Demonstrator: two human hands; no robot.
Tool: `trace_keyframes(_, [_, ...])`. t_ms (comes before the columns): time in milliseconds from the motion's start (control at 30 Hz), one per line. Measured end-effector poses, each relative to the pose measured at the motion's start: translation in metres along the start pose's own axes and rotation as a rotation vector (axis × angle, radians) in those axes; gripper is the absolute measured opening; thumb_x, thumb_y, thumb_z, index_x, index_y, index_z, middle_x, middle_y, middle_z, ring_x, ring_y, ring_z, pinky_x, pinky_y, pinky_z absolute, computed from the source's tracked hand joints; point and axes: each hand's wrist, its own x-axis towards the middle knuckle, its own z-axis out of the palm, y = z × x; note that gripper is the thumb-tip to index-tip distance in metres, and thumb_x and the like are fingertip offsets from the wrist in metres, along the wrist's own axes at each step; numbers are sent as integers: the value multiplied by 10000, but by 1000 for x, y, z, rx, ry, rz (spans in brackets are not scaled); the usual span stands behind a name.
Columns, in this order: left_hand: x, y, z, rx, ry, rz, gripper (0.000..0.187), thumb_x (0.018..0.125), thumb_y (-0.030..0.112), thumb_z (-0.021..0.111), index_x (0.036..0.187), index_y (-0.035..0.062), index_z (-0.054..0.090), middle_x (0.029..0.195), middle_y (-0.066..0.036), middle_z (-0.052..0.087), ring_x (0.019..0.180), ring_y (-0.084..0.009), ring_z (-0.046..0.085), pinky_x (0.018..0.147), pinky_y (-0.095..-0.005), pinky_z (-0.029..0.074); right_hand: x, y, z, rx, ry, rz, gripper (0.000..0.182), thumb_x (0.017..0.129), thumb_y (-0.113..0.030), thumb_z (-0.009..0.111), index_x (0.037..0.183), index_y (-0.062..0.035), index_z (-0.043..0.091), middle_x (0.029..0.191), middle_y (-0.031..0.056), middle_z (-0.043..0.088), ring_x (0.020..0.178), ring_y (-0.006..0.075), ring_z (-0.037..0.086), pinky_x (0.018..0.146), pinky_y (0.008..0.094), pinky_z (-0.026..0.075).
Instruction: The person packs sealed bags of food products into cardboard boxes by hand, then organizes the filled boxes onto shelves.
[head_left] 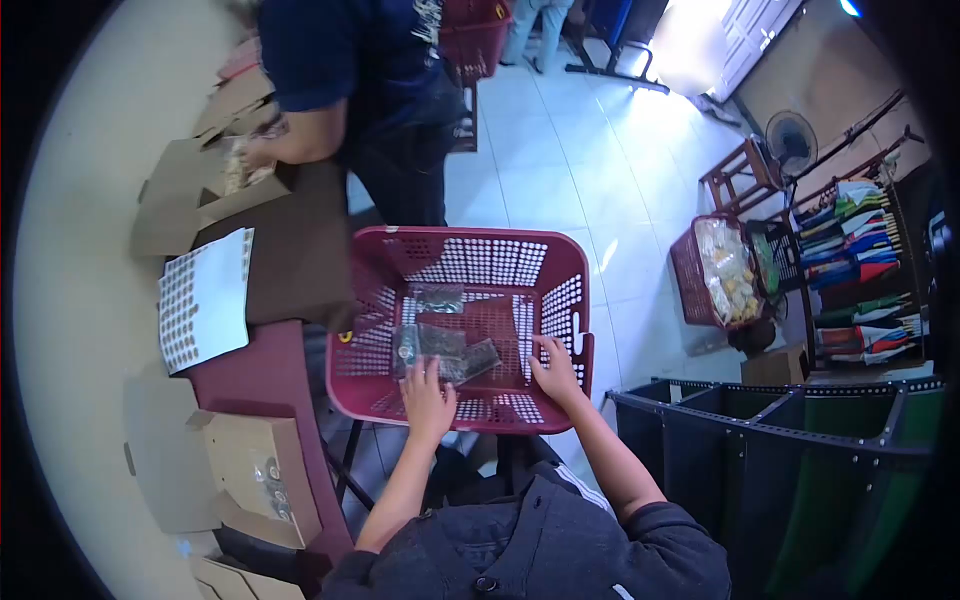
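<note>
A maroon plastic basket (480,236) with perforated walls stands in front of me. Several clear plastic packets lie on its floor, among them a packet (438,298) toward the far side and a darker packet (476,362) closer to me. My left hand (428,402) reaches over the near rim, fingers spread, fingertips right at the nearest packets. Along the basket's right side, my right hand (556,374) has its fingers stretched out and holds nothing.
To the left, a table bears a sheet of round stickers (205,298) and an open cardboard box (255,470). Another person (370,90) reaches into a box beyond. On the right are a dark metal rack (740,430), a filled basket (690,270) and a fan (790,143).
</note>
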Motion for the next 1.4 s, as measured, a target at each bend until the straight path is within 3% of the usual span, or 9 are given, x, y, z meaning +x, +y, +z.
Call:
trace_keyframes(300, [74, -57, 193, -487, -738, -283, 526, 803, 321, 566, 1237, 59, 424, 1247, -222, 443, 1056, -392, 517, 858, -453, 437, 85, 62, 75, 195, -189, 452, 430, 771, -220, 626, 1135, -6, 545, 1157, 199, 539, 1072, 296, 521, 927, 347, 399])
trace_keyframes(367, [81, -47, 196, -576, -818, -1083, 550, 780, 359, 587, 1193, 20, 455, 1164, -196, 533, 1051, -333, 543, 833, -393, 450, 81, 89, 110, 211, -230, 495, 488, 770, -232, 626, 1181, 2, 506, 1191, 202, 521, 1111, 297, 501, 952, 346, 382])
trace_keyframes(500, [68, -134, 278, -415, -973, -719, 631, 805, 474, 532, 1223, 13, 428, 1242, -184, 466, 1057, -338, 504, 792, -399, 424, 66, 127, 151, 284, -419, 679, 670, 770, -254, 623, 1323, 7, 349, 1283, 215, 455, 1209, 308, 429, 1008, 339, 336])
trace_keyframes(533, [75, -114, 251, -585, -1110, -924, 686, 811, 500, 504, 1270, 6, 374, 1301, -190, 402, 1085, -335, 484, 800, -404, 425, 62, 136, 157, 262, -475, 705, 749, 762, -272, 633, 1360, 5, 276, 1302, 236, 426, 1225, 321, 409, 1008, 342, 333])
trace_keyframes(833, [79, -67, 256, -1041, -929, -1295, 895, 737, 753, 368, 1368, 123, 291, 1335, -148, 402, 1178, -363, 397, 958, -510, 298, 55, 131, 168, -29, -324, 610, 601, 679, -304, 733, 1160, -2, 537, 1056, 224, 576, 998, 292, 569, 867, 332, 438])
trace_keyframes(933, [100, -19, 218, -1327, -894, -1527, 675, 768, 657, 469, 1153, 105, 518, 1114, -123, 564, 1048, -320, 521, 925, -490, 366, 65, 100, 136, 173, -436, 651, 525, 657, -260, 746, 1071, 1, 558, 980, 195, 584, 934, 295, 573, 792, 350, 455])
trace_keyframes(1100, [130, -4, 173, -1778, -1159, -1276, 397, 808, 426, 567, 1044, 106, 565, 973, -101, 609, 910, -273, 590, 840, -442, 462, 54, 13, 76, 43, -79, 239, 409, 635, -134, 708, 973, -11, 514, 959, 198, 496, 895, 361, 499, 792, 401, 413])
trace_keyframes(1267, [134, 25, 83, -1800, -839, -956, 281, 827, 221, 595, 1046, 53, 546, 955, -105, 608, 889, -244, 606, 760, -391, 513, 52, -53, 35, 144, -186, -194, 499, 692, -65, 648, 1168, -83, 496, 1090, 161, 424, 1058, 311, 414, 931, 385, 350])
trace_keyframes(1400, [123, 26, 21, -1685, -479, -654, 392, 797, 183, 649, 1126, 22, 510, 987, -81, 604, 875, -190, 614, 759, -319, 514, 63, -90, 29, 400, -70, -123, 478, 756, 4, 565, 1217, -45, 445, 1162, 119, 419, 1101, 250, 403, 962, 349, 332])
